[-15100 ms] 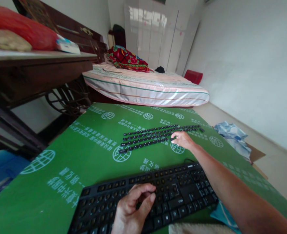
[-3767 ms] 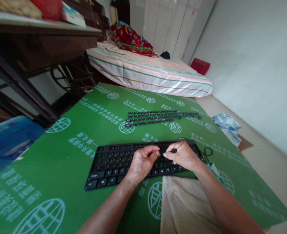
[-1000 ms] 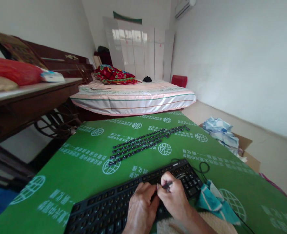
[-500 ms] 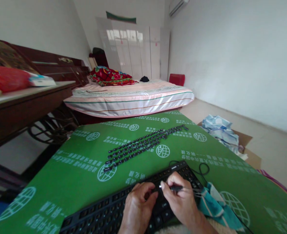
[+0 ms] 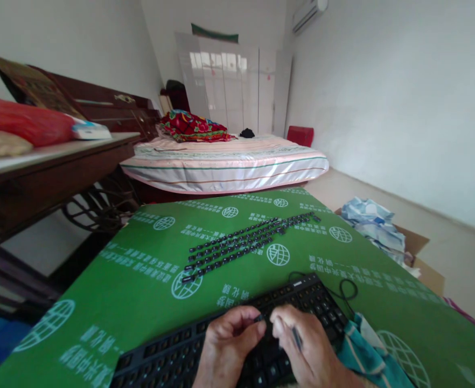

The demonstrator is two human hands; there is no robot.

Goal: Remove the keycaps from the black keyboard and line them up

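A black keyboard (image 5: 156, 353) lies at an angle under both hands; bare sockets show where many keycaps are off. My left hand (image 5: 231, 342) is closed above its middle, with a small black keycap (image 5: 258, 318) pinched between thumb and forefinger. Close beside it, my right hand (image 5: 306, 345) is curled around a slim dark tool (image 5: 297, 338), blurred and mostly hidden by the fingers. Farther back, loose black keycaps (image 5: 225, 253) lie in several slanting rows on the green table cover (image 5: 132, 291).
A teal cloth (image 5: 367, 350) lies right of the keyboard, near its black cable (image 5: 348, 291). Beyond the table stands a bed (image 5: 229, 167). To the left is a sewing-machine table (image 5: 60, 161) with a red bag (image 5: 27, 121). Crumpled blue-white cloth (image 5: 369, 215) lies on cardboard at right.
My left hand has come up slightly from the keys, a keycap now showing in its pinch. My right hand has turned the tool to a steeper angle. The view has shifted a little left.
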